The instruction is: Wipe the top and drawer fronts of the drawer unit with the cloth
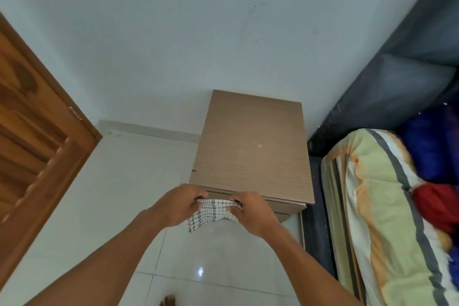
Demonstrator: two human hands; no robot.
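A light brown wood-grain drawer unit [250,146] stands against the pale wall, seen from above; its top is bare and only a sliver of the upper drawer front [285,207] shows below the front edge. A white cloth with a dark check pattern [211,213] is stretched between both hands just in front of the unit's front edge. My left hand [176,206] pinches its left end and my right hand [250,211] pinches its right end. The cloth's lower edge hangs loose over the floor.
A brown wooden door [37,136] stands at the left. A bed with a striped cover [377,218] and a dark headboard [397,77] lies close at the right of the unit. White glossy floor tiles [119,194] spread between door and unit.
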